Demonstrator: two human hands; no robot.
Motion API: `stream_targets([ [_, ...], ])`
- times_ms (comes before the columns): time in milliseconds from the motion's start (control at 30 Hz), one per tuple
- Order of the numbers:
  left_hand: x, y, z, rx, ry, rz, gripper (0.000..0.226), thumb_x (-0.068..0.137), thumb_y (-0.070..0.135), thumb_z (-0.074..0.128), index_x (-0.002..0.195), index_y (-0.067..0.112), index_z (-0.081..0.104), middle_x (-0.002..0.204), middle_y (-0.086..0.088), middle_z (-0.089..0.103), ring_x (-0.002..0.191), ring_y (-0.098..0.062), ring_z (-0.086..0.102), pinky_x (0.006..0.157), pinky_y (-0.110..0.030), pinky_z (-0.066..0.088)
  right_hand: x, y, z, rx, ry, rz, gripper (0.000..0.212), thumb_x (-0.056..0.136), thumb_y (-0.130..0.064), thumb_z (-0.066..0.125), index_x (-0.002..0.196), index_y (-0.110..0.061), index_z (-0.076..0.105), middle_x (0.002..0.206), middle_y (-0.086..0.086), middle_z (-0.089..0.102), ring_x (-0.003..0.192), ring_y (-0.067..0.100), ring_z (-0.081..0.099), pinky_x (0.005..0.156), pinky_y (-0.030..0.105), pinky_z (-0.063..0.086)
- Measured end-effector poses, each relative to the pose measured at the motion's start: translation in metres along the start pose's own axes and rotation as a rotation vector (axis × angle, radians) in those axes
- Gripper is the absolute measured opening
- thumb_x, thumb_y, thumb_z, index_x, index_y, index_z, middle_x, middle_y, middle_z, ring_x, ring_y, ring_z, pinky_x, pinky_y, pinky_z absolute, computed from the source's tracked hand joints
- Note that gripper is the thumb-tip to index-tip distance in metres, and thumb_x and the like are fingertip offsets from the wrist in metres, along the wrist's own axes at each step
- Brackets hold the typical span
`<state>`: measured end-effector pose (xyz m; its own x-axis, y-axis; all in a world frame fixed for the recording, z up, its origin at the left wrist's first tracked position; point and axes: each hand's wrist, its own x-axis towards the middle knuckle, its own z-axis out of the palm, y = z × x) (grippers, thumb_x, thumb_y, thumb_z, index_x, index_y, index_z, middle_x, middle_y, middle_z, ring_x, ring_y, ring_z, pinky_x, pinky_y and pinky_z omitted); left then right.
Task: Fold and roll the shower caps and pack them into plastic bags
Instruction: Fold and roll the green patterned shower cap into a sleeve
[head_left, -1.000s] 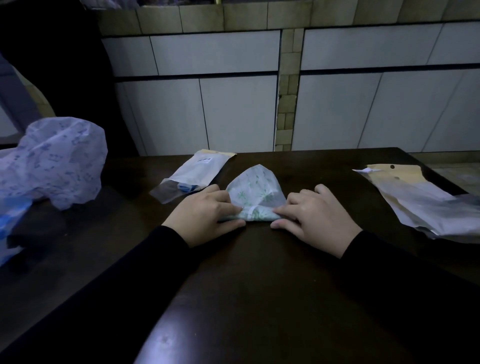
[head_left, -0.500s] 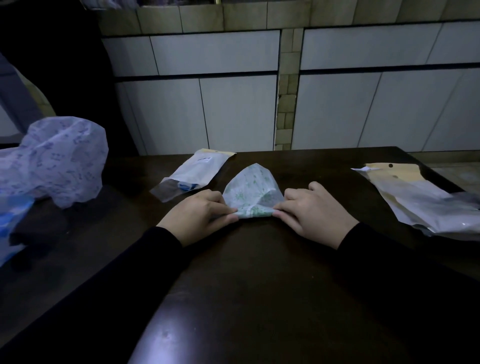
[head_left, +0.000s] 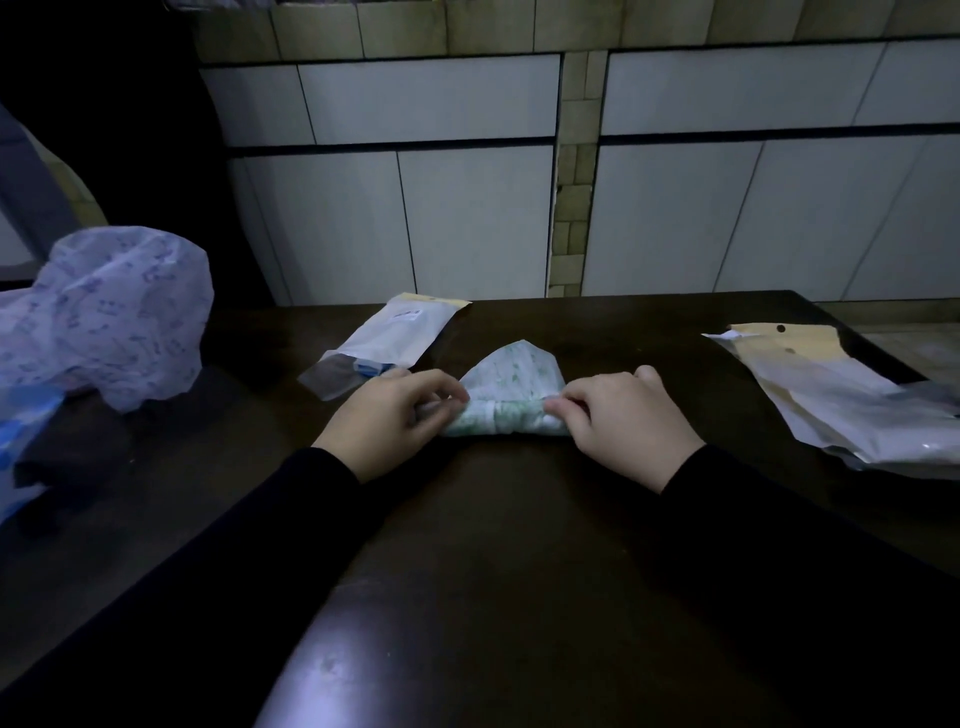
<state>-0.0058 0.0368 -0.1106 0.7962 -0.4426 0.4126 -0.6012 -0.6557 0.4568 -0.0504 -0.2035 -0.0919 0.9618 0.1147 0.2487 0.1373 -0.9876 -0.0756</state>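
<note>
- Both sets of fingers are curled tight: my left hand (head_left: 390, 420) pinches the left end of the green-printed shower cap (head_left: 508, 396), and my right hand (head_left: 622, 422) pinches the right end, thumbs tucked under the roll.
- Between them the cap lies on the dark table (head_left: 493, 571), its near edge already wound into a short roll, the unrolled part still fanned out to a point on the far side.
- My worry is the slippery film (it looks thin and springy): if one hand rolls ahead of the other, the roll will go crooked, and if I ease my pinch it will likely spring open.
- Just beyond my left hand lies a packed plastic bag (head_left: 387, 338), near enough to snag the cap's tip.
- Further right, well apart, sits a stack of empty bags (head_left: 841, 395).
- Far left, a heap of blue-printed caps (head_left: 109, 312) waits at the table's edge.
</note>
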Motion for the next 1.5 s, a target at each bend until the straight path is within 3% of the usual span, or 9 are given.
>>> stream_targets([
  [200,0.005,0.001,0.005,0.299,0.142,0.258,0.015,0.088,0.025,0.061,0.100,0.024,0.069,0.103,0.004,0.062,0.089,-0.016,0.051,0.078,-0.039,0.051,0.004,0.003,0.002,0.003,0.217,-0.058,0.027,0.095,-0.049,0.047,0.104,-0.033,0.066,0.099,-0.011,0.063,0.097,0.013,0.052,0.088,0.035,0.034],
  [333,0.008,0.010,0.006,0.377,0.059,0.464,0.034,0.085,0.009,0.055,0.113,0.020,0.070,0.108,-0.001,0.067,0.092,-0.020,0.058,0.079,-0.034,0.052,0.002,0.002,0.008,-0.010,0.318,-0.310,0.022,0.082,-0.018,0.071,0.103,-0.025,0.073,0.097,-0.003,0.067,0.090,0.023,0.058,0.075,0.039,0.040],
  [433,0.009,0.011,0.007,0.341,0.003,0.390,0.040,0.084,0.002,0.051,0.117,0.016,0.069,0.110,-0.001,0.069,0.091,-0.023,0.059,0.081,-0.036,0.054,0.000,0.000,0.008,-0.112,0.218,-0.349,0.040,0.086,-0.010,0.064,0.121,-0.028,0.066,0.108,-0.005,0.067,0.096,0.023,0.055,0.080,0.040,0.036],
  [533,0.006,0.008,0.005,0.250,-0.103,0.273,0.049,0.088,0.026,0.033,0.121,0.015,0.067,0.119,0.001,0.067,0.098,-0.017,0.054,0.090,-0.026,0.044,0.004,0.002,0.006,-0.128,0.052,-0.293,0.053,0.096,-0.013,0.042,0.142,-0.038,0.041,0.127,-0.012,0.052,0.115,0.017,0.038,0.093,0.038,0.025],
  [767,0.003,0.006,0.004,0.178,-0.173,0.136,0.052,0.090,0.061,0.040,0.119,0.028,0.068,0.126,0.016,0.062,0.100,0.001,0.043,0.093,-0.025,0.044,0.000,0.014,0.002,-0.053,-0.064,-0.229,0.042,0.102,-0.031,0.034,0.142,-0.041,0.040,0.133,-0.018,0.048,0.119,0.011,0.034,0.094,0.037,0.022],
  [967,0.002,0.008,0.003,0.138,-0.098,0.090,0.035,0.083,0.044,0.068,0.108,0.020,0.074,0.114,0.007,0.069,0.102,-0.007,0.056,0.089,-0.028,0.050,-0.003,0.012,0.005,-0.033,-0.017,-0.164,0.037,0.098,-0.048,0.041,0.134,-0.042,0.050,0.123,-0.020,0.056,0.113,0.009,0.039,0.093,0.036,0.024],
  [1067,-0.003,0.012,-0.004,0.149,-0.113,0.122,0.029,0.085,0.041,0.068,0.104,0.020,0.076,0.106,0.005,0.071,0.099,-0.005,0.061,0.089,-0.025,0.050,-0.006,0.010,0.001,0.017,-0.017,-0.135,0.034,0.094,-0.051,0.047,0.125,-0.042,0.059,0.106,-0.020,0.060,0.102,0.006,0.043,0.091,0.034,0.025],
  [1267,-0.013,0.017,-0.017,0.059,-0.151,0.046,0.015,0.086,0.047,0.061,0.083,0.036,0.071,0.072,0.021,0.063,0.071,0.006,0.057,0.064,-0.013,0.042,-0.012,0.004,-0.009,0.219,-0.039,-0.092,0.022,0.097,-0.045,0.045,0.113,-0.045,0.061,0.083,-0.017,0.050,0.083,0.002,0.036,0.085,0.028,0.022],
  [1500,-0.011,0.015,-0.016,0.003,-0.143,-0.005,0.015,0.091,0.038,0.060,0.080,0.047,0.054,0.071,0.016,0.058,0.068,0.001,0.055,0.067,-0.019,0.043,-0.013,0.007,-0.015,0.302,-0.140,-0.021,0.040,0.082,-0.058,0.059,0.118,-0.043,0.062,0.091,-0.020,0.051,0.104,0.012,0.034,0.089,0.027,0.026],
])
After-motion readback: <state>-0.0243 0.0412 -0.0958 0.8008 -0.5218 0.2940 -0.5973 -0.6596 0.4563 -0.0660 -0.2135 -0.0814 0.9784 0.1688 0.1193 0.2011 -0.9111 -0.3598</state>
